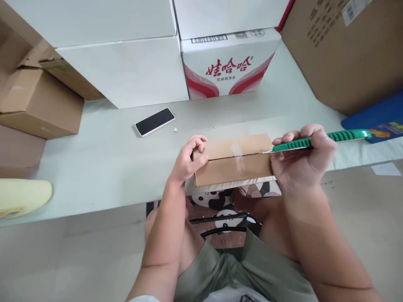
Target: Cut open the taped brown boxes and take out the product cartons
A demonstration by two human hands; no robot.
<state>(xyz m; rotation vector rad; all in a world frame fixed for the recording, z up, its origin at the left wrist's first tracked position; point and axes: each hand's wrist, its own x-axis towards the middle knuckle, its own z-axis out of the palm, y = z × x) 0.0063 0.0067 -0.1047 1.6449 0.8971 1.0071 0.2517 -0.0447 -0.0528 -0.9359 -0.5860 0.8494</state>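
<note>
A small brown cardboard box (pixel 234 161) lies on the pale table (pixel 107 167), sealed with clear tape along its middle seam. My left hand (pixel 188 159) grips the box's left end, fingers curled over its top edge. My right hand (pixel 302 159) is closed around a green-handled knife (pixel 317 140). The knife's thin blade tip touches the seam at the box's right end.
A phone (pixel 155 121) lies face up behind the box. White cartons (pixel 126 71) and a red-printed carton (pixel 229 63) stand at the back. Brown boxes (pixel 37 100) sit left, a large one (pixel 349 54) right. A blue item (pixel 378 115) and a yellow object (pixel 22 197) lie at the edges.
</note>
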